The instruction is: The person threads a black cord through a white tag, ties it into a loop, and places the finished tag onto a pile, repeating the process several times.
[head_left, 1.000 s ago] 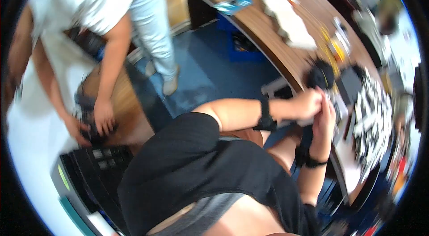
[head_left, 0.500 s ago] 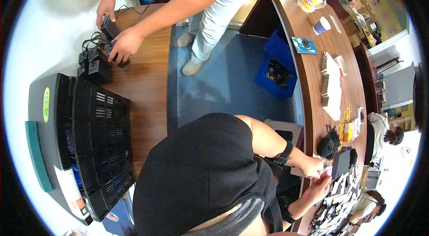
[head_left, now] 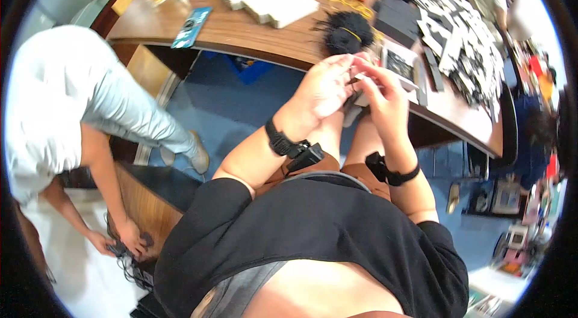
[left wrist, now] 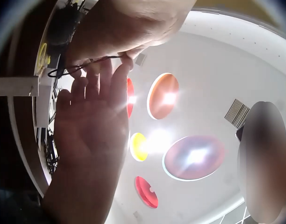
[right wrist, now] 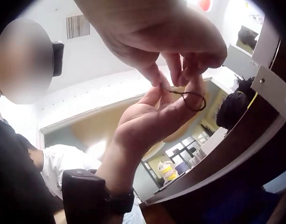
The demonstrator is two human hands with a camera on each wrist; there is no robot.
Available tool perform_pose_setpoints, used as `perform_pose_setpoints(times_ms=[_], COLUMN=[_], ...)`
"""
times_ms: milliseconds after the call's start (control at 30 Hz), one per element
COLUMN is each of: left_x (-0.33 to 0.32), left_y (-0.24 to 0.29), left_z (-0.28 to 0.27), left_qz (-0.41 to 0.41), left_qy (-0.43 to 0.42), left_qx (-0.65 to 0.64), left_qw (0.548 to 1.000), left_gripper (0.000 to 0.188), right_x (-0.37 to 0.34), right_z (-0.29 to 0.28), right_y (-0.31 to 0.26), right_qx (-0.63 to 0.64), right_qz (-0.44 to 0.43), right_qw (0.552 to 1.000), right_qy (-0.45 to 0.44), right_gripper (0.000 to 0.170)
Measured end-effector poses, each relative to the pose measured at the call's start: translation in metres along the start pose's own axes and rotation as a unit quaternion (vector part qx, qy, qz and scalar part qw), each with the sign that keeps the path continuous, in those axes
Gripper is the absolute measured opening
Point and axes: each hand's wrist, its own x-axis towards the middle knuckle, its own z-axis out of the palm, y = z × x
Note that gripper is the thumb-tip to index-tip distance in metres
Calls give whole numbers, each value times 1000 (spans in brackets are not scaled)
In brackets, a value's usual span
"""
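Observation:
Both hands meet at the table's near edge, working on a thin black cord [left wrist: 98, 60]. My left hand [head_left: 322, 92] is palm up in the head view, its thumb and fingertips pinching the cord. Opposite it, my right hand [head_left: 388, 95] pinches the cord with thumb and bent fingers. In the right wrist view the cord's loop [right wrist: 205, 103] hangs round the left fingertips. A small white bit [head_left: 360, 77] shows between the fingertips. Just beyond the hands lies a bundle of black cords [head_left: 344, 32] tied with a yellow band.
On the table [head_left: 253, 29] are a white card stack [head_left: 268, 2], a dark box [head_left: 397, 17], an open white box [head_left: 398, 60] and a heap of black and white strips [head_left: 463, 41]. At left, another person's hand [head_left: 132, 237] handles black devices on a side desk.
The head view has swung round, so the table now lies ahead and the other person at left. Both hands stay together at the fingertips; the left palm has turned upward.

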Motion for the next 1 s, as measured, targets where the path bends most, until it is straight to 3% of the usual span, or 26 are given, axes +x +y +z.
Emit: perform_pose_setpoints(times_ms=[67,133,233,367,400,467,533,633,767,867,1000], left_x=[2,2,-2,5,4,-1,-7,-9,-12,-12,-13], left_y=[-8,-19,-24,-21,-20,-15,-16,-28,-36,-47,-45], left_z=[2,-2,2,-12,-4,-6,3,-2,0,-6,-6], left_qz=[-22,-7,1,52,60,-16,-91,-127,-142,-77,-97], left_qy=[-3,-3,27,-5,47,-42,-59,-99,-108,-149,-149], left_qx=[34,65,89,88,59,40,195,316,438,523,562], left_qw=[999,998,996,995,995,998,975,935,881,835,808], left_gripper=[23,25,26,24,23,23,22,20,18,18,17], right_x=[-3,-8,-14,-28,-33,-39,-38,-40,-43,-46,-44], right_z=[3,7,-1,-12,-17,-28,-37,-38,-37,-38,-41], right_y=[-3,3,16,31,38,47,37,50,42,47,48], right_qx=[34,227,281,358,379,505,521,468,462,506,509], right_qz=[50,132,166,237,262,311,348,347,337,355,366], right_qw=[998,965,945,903,887,804,778,806,817,782,773], right_qy=[-23,-13,-30,-21,-14,-37,-52,-103,-80,-82,-97], right_gripper=[23,14,14,13,14,11,12,15,18,19,19])
